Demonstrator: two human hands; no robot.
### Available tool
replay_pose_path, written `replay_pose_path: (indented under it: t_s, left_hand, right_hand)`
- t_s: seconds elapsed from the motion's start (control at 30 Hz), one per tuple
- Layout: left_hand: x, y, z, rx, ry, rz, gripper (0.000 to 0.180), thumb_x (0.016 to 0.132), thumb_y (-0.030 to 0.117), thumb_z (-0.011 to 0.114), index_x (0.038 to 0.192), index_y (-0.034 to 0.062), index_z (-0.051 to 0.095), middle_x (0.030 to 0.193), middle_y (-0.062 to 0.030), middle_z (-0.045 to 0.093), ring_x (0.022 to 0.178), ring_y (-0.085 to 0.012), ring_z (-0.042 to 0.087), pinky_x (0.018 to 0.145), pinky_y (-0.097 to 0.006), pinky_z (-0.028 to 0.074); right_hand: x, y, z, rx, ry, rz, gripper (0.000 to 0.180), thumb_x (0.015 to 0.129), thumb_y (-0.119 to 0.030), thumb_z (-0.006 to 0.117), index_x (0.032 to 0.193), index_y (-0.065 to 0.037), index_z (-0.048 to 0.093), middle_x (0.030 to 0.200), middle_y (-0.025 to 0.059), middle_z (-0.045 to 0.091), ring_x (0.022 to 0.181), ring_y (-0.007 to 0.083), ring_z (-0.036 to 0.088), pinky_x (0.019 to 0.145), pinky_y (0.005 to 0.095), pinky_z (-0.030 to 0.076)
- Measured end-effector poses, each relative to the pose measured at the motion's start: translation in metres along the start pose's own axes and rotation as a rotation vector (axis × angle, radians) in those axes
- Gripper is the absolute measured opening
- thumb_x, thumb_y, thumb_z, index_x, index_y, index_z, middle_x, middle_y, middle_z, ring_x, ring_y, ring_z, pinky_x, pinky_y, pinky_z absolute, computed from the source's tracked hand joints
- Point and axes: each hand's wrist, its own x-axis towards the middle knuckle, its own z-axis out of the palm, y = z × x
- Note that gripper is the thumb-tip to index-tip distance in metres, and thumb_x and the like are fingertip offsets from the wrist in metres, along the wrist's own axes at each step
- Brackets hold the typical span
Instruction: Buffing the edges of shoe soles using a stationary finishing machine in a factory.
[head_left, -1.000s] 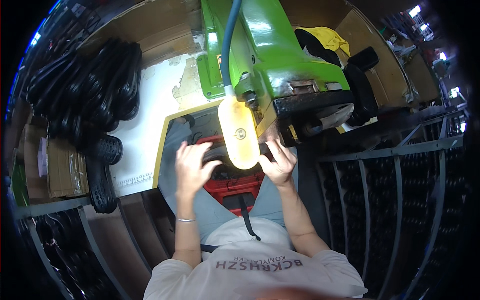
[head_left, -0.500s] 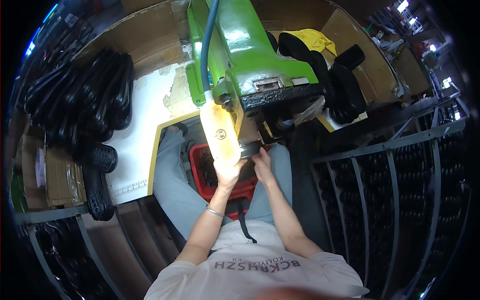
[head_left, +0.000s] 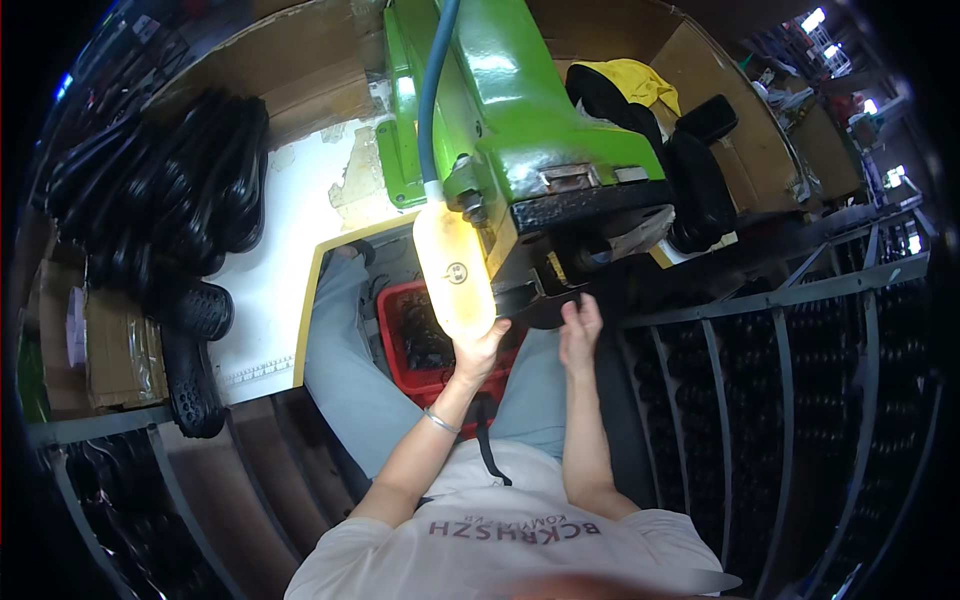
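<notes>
A black shoe sole is under the head of a green machine, its outline partly lost in the dark. My left hand grips its left end, with the thumb showing and the other fingers mostly behind a bright yellow-white lamp. At the sole's right end, my right hand has its fingers closed on the edge. The machine's working tip is hard to make out in shadow.
Black soles lie piled on the white tabletop at left. A red bin with dark scraps stands between my legs. More soles and a yellow cloth are at the right. Metal racks flank me.
My right hand has shifted right and turned more upright along the sole. My left hand has moved slightly right and down. The view has shifted a little, with machine and lamp appearing further right.
</notes>
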Motion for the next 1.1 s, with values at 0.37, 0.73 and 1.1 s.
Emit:
replay_pose_path:
  t_s: [0.37,0.73,1.1]
  left_hand:
    - [0.02,0.064,-0.043,-0.442,-0.11,-0.106,0.05,0.071,0.004,0.08,0.111,0.0083,0.051,0.109,-0.0059,0.058,0.104,-0.0188,0.059,0.092,-0.034,0.05]
    - [0.016,0.112,-0.054,-0.424,-0.241,-0.019,0.058,0.066,0.027,0.087,0.108,0.0053,0.053,0.109,-0.0118,0.059,0.118,-0.0362,0.055,0.1,-0.047,0.046]
    - [0.015,0.042,-0.002,0.106,-0.304,-0.126,0.051,0.074,0.008,0.082,0.116,0.0007,0.053,0.103,-0.0065,0.061,0.097,-0.0165,0.059,0.09,-0.031,0.048]
  right_hand:
    - [0.002,-0.113,0.07,-0.709,-0.078,-0.515,0.039,0.067,-0.006,0.082,0.099,0.0,0.061,0.087,0.0085,0.057,0.081,0.0213,0.058,0.073,0.0299,0.047]
    - [0.006,-0.052,0.068,-0.051,-0.278,-0.117,0.052,0.075,-0.011,0.079,0.116,-0.001,0.048,0.106,0.0071,0.052,0.102,0.0175,0.054,0.095,0.0331,0.043]
    - [0.031,-0.027,0.026,0.23,-0.073,-0.111,0.059,0.077,-0.023,0.081,0.122,-0.007,0.048,0.113,0.0057,0.053,0.108,0.0185,0.051,0.098,0.0324,0.04]
